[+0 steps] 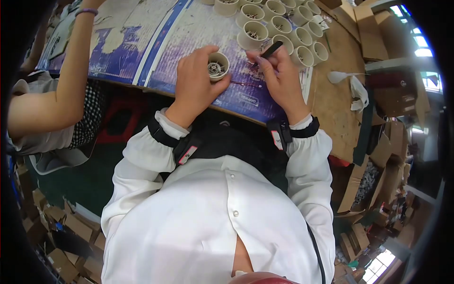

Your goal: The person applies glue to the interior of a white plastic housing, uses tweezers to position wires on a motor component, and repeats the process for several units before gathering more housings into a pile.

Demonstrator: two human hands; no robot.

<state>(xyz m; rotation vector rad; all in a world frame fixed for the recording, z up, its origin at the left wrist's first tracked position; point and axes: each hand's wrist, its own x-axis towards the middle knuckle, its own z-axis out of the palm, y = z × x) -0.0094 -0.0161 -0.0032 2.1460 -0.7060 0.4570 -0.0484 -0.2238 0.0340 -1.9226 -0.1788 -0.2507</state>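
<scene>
My left hand (196,83) is wrapped round a small cream-coloured round cup (227,66) near the table's front edge. Inside the cup lie metal parts (215,69), too small to name. Between the fingers of my right hand (281,80) is a slim black pen-shaped tool (273,49), tilted, its lower end hidden or too small to make out. The right hand hovers just right of the cup, close to the table top. A thin dark stick-like piece (246,84) lies on the table between both hands.
Several similar cream cups (251,35) with small dark parts stand grouped beyond my right hand. The worn blue and white table covering (189,28) meets bare brown board (331,109) at right. Another person's arm (71,90) reaches in at left. Cardboard boxes (362,184) stand at right.
</scene>
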